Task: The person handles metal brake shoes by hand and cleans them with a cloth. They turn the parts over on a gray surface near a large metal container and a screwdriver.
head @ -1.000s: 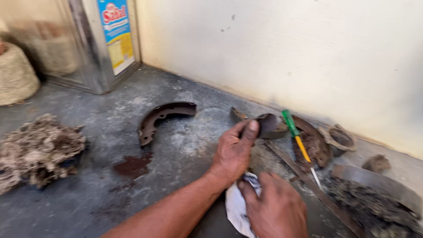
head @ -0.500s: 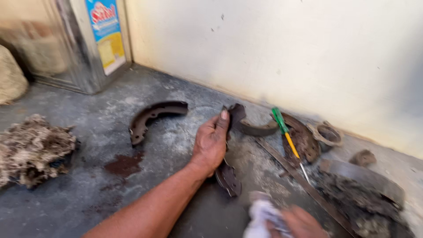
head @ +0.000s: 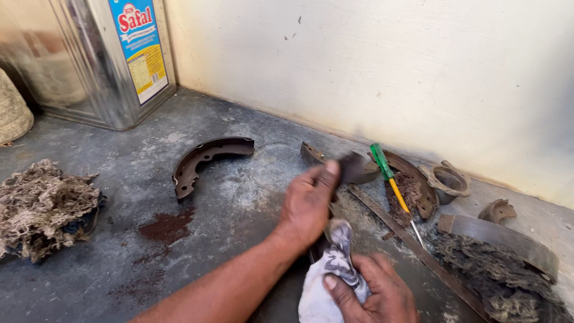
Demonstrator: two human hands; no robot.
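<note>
On the grimy surface, left hand pins a brake shoe flat, fingers clasped over it; right hand grips a rag; wiping in hand; next move likely needs firm steadying.

A vehicle repair workshop is indicated by a grimy, oil-stained concrete surface on which worn brake shoes, a green-handled screwdriver, rusted metal parts, cotton waste and a large tin can are laid.

head cam | looks down-fwd | close over floor | wall ahead
</note>
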